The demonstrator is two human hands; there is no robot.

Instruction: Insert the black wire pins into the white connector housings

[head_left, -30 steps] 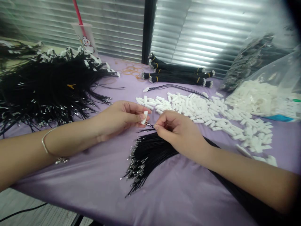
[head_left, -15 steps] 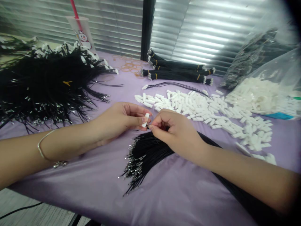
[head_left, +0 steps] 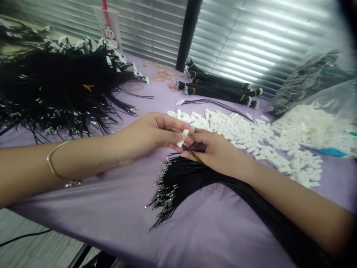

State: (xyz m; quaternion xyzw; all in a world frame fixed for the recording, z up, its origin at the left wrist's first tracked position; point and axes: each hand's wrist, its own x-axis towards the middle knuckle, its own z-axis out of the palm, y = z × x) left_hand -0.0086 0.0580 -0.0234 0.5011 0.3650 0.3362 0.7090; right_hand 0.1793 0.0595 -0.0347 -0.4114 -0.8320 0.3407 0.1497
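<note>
My left hand pinches a small white connector housing between thumb and fingers. Thin black wires run from its lower end down to the right, across my right hand. Close against the housing, my right hand has its thumb and fingers apart, with its fingertips beside those of my left hand. Under the right hand lies a thick bundle of black wires, their silvery metal terminals fanned out toward the left. The fingertips partly hide one another.
Loose white housings are spread behind my right hand. A clear bag of housings stands at the right. Banded wire bundles lie by the blinds. At the left is a large heap of black wires, with a cup behind.
The view has shifted slightly. My right thumb has moved away from its pinch at the housing's lower end, and black wires now show running from the housing across the right hand.
</note>
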